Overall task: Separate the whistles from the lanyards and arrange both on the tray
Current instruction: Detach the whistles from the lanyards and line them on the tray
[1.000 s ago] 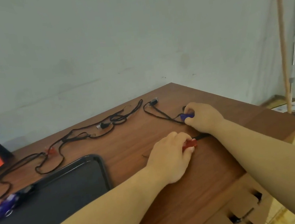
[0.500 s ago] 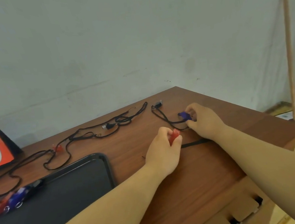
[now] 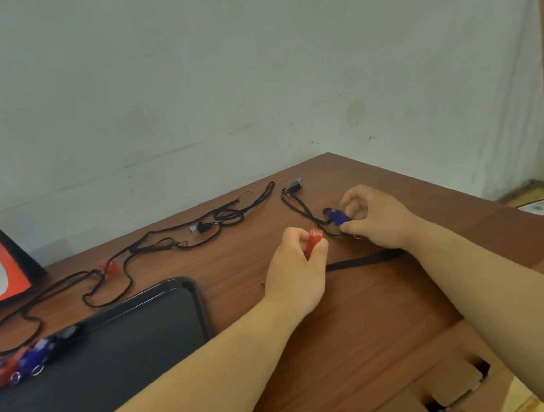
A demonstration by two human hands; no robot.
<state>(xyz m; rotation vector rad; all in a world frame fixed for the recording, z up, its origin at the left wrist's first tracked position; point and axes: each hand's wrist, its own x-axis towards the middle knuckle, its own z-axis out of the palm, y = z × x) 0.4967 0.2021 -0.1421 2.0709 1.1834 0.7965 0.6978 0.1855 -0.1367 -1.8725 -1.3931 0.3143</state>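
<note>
Left hand (image 3: 296, 264) gripping red plastic whistle (image 3: 313, 240), right hand (image 3: 375, 217) pinching blue plastic whistle (image 3: 338, 216) above brown wooden desk (image 3: 361, 314), black cord lanyards (image 3: 300, 202) trailing — yanking risks snagging them.

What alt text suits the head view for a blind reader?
The left hand grips a red whistle and the right hand pinches a blue whistle over a wooden table. Black lanyards lie beyond a black tray, which holds several whistles at its left.
</note>
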